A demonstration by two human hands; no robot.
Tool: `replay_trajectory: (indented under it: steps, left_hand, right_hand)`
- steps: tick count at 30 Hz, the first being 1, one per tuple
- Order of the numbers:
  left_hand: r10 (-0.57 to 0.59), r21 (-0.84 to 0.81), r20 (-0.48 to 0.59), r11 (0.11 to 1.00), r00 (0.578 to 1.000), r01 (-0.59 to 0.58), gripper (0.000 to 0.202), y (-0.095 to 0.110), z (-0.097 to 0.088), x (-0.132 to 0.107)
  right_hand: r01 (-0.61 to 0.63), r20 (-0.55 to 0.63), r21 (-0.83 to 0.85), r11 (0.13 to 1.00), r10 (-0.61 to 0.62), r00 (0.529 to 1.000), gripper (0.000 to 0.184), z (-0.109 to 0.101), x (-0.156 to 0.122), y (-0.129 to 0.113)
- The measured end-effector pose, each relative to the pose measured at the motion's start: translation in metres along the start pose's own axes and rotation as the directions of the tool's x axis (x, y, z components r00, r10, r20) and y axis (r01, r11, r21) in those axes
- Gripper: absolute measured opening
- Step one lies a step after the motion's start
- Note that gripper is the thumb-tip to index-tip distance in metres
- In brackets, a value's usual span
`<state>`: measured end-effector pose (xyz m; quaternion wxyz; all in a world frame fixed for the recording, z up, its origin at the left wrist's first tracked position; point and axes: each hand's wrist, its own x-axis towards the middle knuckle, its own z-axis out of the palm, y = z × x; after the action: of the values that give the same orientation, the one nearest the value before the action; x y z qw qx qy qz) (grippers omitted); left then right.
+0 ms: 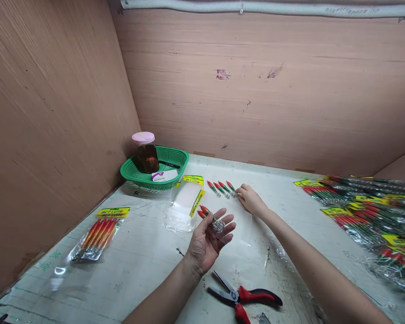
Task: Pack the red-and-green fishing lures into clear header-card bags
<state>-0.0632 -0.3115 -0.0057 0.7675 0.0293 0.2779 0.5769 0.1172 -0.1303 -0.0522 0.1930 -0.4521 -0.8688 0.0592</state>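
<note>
My left hand (209, 240) is palm up, its thumb pressing a few red-and-green fishing lures (205, 210) against the fingers. Their silvery hooks bunch together over the palm. Farther back, my right hand (251, 200) has its fingers pinched at the hook end of the rightmost lure in a short row of loose fishing lures (222, 189) on the table. The exact grip is partly hidden by the fingers. Beside my left hand lie clear plastic packets (182, 204) with yellow "BCT LURE" labels.
Red-handled pliers (234, 294) lie open near the front. At left is a packet of orange-red lures (99, 236). A green basket (128, 174) at the back holds a pink-lidded jar (145, 155), a card and a pen. Packed lures (364, 220) are heaped at right.
</note>
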Motion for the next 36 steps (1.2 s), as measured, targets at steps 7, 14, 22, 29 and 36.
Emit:
replay_trajectory:
  steps: [7, 14, 22, 29, 36]
  left_hand:
    - [-0.01, 0.015, 0.004, 1.0, 1.0, 0.01, 0.03, -0.003, -0.001, 0.001]
    - [-0.03, 0.027, -0.002, 0.999, 1.0, 0.031, 0.032, -0.006, 0.001, 0.001]
    - [-0.084, 0.089, 0.087, 0.993, 0.993, 0.076, 0.028, -0.014, -0.003, -0.002]
    - [-0.106, 0.155, 0.165, 0.985, 0.981, 0.08, 0.027, -0.017, -0.004, -0.005]
    - [-0.099, 0.177, 0.21, 0.982, 0.973, 0.062, 0.027, -0.02, -0.003, -0.006]
  right_hand:
    - [-0.031, -0.092, 0.109, 0.994, 0.041, 0.995, 0.023, -0.033, -0.035, -0.001]
    - [0.197, -0.167, 0.489, 0.85, -0.13, 0.977, 0.016, -0.147, -0.131, -0.072]
    - [0.385, -0.077, 0.173, 0.907, -0.377, 0.923, 0.018, -0.131, -0.148, -0.128]
    - [0.389, -0.295, -0.129, 0.912, -0.409, 0.863, 0.022, -0.096, -0.135, -0.128]
    - [0.253, -0.467, -0.134, 0.958, -0.286, 0.837, 0.017, -0.096, -0.131, -0.139]
